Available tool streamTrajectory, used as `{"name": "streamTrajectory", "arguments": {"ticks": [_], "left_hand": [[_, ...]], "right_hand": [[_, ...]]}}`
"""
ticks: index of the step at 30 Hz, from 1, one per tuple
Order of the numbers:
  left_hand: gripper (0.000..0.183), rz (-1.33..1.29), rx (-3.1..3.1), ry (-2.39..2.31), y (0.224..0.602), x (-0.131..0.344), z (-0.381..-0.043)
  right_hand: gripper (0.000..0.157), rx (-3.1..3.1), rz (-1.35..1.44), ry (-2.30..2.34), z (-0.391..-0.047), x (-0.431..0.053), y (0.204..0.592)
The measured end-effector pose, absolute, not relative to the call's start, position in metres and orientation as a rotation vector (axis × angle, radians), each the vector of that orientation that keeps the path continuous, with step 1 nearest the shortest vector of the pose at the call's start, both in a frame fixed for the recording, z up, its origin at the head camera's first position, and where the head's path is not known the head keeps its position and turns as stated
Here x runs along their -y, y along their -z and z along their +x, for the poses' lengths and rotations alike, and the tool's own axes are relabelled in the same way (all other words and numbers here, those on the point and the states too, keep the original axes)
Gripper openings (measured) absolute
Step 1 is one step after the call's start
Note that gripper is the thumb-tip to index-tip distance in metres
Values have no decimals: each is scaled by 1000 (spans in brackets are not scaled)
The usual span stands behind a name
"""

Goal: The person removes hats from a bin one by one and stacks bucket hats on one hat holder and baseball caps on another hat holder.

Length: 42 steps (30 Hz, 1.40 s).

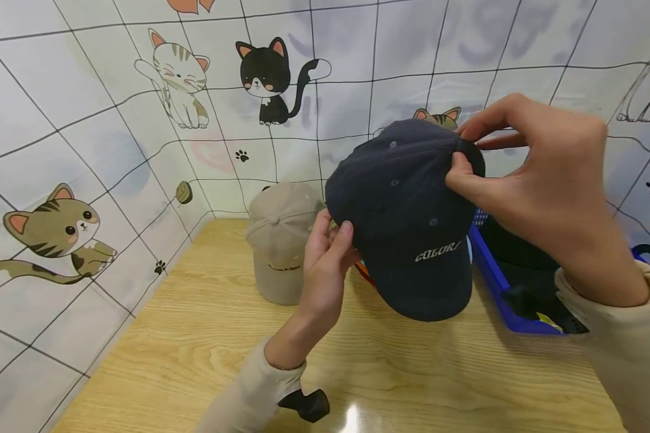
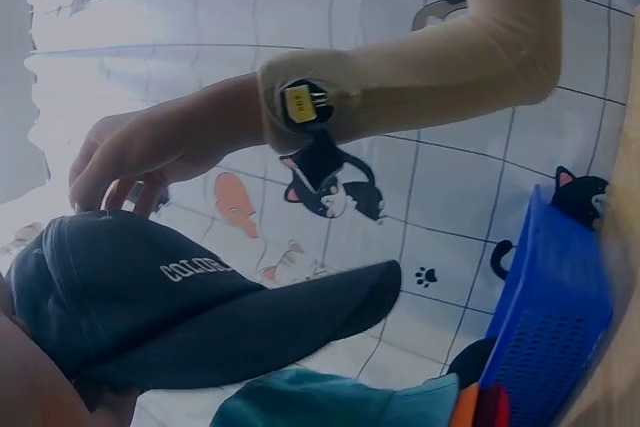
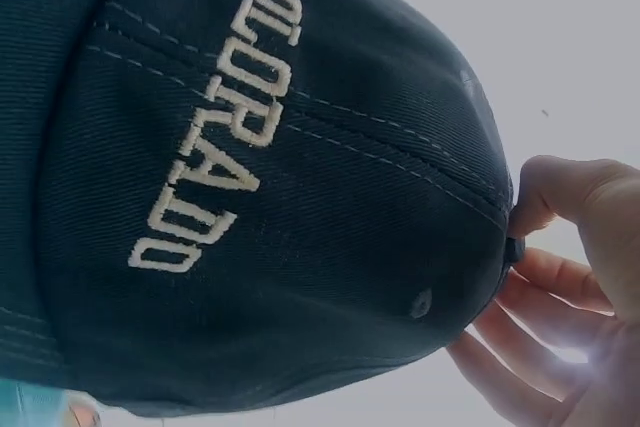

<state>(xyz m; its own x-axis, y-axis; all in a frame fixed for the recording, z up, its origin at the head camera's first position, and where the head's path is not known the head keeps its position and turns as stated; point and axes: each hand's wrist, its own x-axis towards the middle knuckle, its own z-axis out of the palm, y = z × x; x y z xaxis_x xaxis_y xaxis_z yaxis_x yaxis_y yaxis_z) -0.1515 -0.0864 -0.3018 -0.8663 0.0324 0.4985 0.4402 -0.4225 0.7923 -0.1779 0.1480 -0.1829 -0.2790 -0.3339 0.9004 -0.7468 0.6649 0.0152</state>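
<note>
A dark navy baseball cap (image 1: pixel 398 210) is held up over the table, tilted with its brim down. White letters reading COLORADO cross its front, seen whole in the right wrist view on the cap (image 3: pixel 220 137). My left hand (image 1: pixel 327 264) grips the cap's left edge, thumb on the outside. At the crown's top, my right hand (image 1: pixel 547 162) pinches the fabric between thumb and fingers. The left wrist view shows the right hand (image 2: pixel 135 162) above the crown. Behind the left hand, a beige cap (image 1: pixel 278 228) rests on the table, partly hidden.
A blue basket (image 1: pixel 498 282) with dark items stands on the right, partly behind my right forearm. A teal item (image 2: pixel 320 402) and orange and red edges lie behind the navy cap. The wooden table (image 1: pixel 195 337) meets a cat-patterned wall covering (image 1: pixel 352 54).
</note>
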Motion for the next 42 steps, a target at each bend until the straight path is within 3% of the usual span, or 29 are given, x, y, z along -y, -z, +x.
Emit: {"name": "streamTrajectory", "arguments": {"ticks": [10, 23, 31, 42], "left_hand": [[19, -355, 1257, 2371, 289, 120, -167], [9, -385, 1199, 2307, 300, 171, -195], [10, -430, 1141, 2381, 305, 205, -214], [11, -482, 1046, 2507, 313, 241, -231]], "right_hand": [[15, 1880, 975, -713, -169, -88, 197], [13, 1950, 984, -1067, -180, -52, 228], [17, 2152, 950, -1348, -192, -46, 249], [42, 2429, 810, -1898, -216, -44, 275]]}}
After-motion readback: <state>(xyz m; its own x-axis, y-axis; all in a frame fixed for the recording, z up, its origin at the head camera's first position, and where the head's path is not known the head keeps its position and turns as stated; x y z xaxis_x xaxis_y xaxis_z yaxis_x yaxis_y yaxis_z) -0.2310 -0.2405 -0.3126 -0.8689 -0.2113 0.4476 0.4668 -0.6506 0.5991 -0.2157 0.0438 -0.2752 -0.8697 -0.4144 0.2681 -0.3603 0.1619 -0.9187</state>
